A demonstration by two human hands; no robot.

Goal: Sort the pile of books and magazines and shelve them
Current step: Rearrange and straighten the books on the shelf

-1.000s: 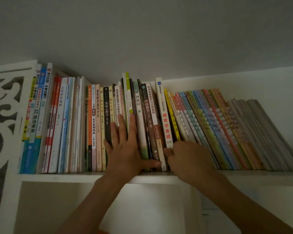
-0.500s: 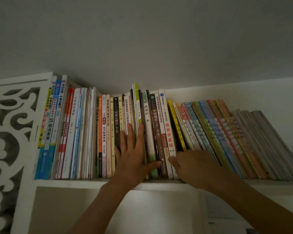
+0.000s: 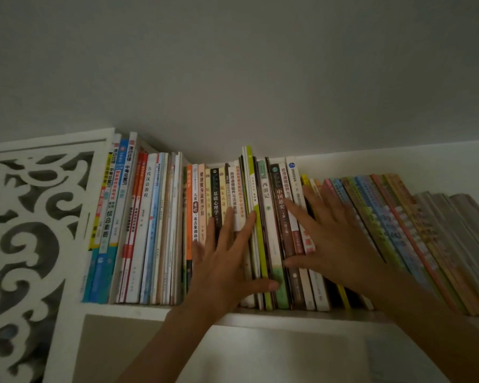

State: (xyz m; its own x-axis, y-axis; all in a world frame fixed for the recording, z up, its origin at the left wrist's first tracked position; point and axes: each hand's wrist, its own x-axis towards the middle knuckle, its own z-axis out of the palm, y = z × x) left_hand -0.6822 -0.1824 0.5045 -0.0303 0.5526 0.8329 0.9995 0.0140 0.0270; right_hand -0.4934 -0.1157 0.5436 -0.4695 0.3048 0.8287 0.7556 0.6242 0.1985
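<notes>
A long row of books (image 3: 155, 222) stands on the white top shelf (image 3: 302, 315). Those on the left stand upright. The thin colourful ones on the right (image 3: 393, 230) lean to the left. My left hand (image 3: 227, 261) lies flat with straight fingers on the spines of the middle books, thumb stretched right across a green spine (image 3: 263, 244). My right hand (image 3: 329, 236) is spread open against the spines of the brown book (image 3: 281, 205) and the white book (image 3: 295, 183), fingers pointing up and left. Neither hand grips anything.
A white carved fretwork panel (image 3: 25, 230) closes the shelf's left end. The grey ceiling (image 3: 233, 64) hangs close above the book tops. Below the shelf an open white compartment (image 3: 260, 355) is partly hidden by my forearms.
My right hand has risen from the shelf edge and opened, fingers now spread over the book spines. My left hand stays pressed flat in about the same place. The view has moved closer.
</notes>
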